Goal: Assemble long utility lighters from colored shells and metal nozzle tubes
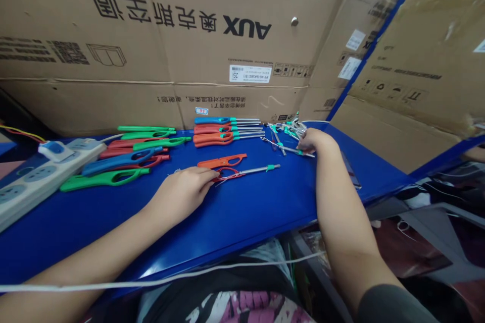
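Note:
My left hand (pixel 193 184) is closed on a red lighter half (pixel 228 173), from which a metal rod with a green collar (pixel 261 169) points right. An orange handle shell (pixel 222 161) lies just behind it. At the right, my right hand (pixel 312 140) reaches into a pile of metal rods with green collars and thin wires (pixel 282 133); its fingers are bent down among them, and their tips are partly hidden. Between the hands and the cardboard, blue, red and orange lighters with rods (pixel 227 131) lie side by side.
Several green, red and blue handle shells (pixel 125 161) lie at the left beside a white power strip (pixel 49 174). Cardboard (pixel 170 60) walls stand behind and to the right of the blue table (pixel 182 237). A white cable (pixel 212 273) crosses in front.

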{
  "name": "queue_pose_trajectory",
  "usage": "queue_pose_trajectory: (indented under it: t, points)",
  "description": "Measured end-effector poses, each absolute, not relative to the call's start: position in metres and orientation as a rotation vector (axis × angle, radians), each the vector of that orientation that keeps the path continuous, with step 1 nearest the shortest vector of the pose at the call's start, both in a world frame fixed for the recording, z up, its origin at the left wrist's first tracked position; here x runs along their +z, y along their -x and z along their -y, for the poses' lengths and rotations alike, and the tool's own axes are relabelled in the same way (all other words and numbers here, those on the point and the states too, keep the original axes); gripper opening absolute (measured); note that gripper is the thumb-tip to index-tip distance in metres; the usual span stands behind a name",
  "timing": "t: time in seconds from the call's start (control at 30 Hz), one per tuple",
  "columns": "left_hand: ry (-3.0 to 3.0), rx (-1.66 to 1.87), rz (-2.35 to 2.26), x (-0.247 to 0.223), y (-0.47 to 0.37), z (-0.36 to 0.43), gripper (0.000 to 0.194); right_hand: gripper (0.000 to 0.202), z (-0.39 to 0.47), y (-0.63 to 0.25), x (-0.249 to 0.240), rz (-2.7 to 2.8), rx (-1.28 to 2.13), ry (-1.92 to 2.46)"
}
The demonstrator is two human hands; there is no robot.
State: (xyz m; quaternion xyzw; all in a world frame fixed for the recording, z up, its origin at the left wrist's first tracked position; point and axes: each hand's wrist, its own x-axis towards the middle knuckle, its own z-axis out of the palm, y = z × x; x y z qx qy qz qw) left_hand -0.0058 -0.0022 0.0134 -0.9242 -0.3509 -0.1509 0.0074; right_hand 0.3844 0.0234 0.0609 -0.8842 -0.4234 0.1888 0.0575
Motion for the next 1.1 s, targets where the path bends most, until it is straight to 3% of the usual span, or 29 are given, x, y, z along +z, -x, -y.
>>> queue_pose_trajectory:
  t: [0.5,0.77,0.83,1.1]
  points:
    - [2.930,-0.448,1.113,0.021,0.002,0.008,0.032,0.034,-0.043,-0.365,0.045,1.360,0.151,2.562]
    - [2.998,-0.595,1.005,0.017,0.002,0.005,0.044,0.037,-0.044,-0.317,0.047,1.680,0.099,2.035]
    - [3.043,-0.633,0.947,0.017,0.002,0.004,0.045,0.035,-0.046,-0.303,0.041,1.829,0.058,1.712]
    - [3.070,-0.747,0.956,0.012,0.001,-0.003,0.035,0.024,-0.046,-0.285,0.025,1.881,0.466,1.325]
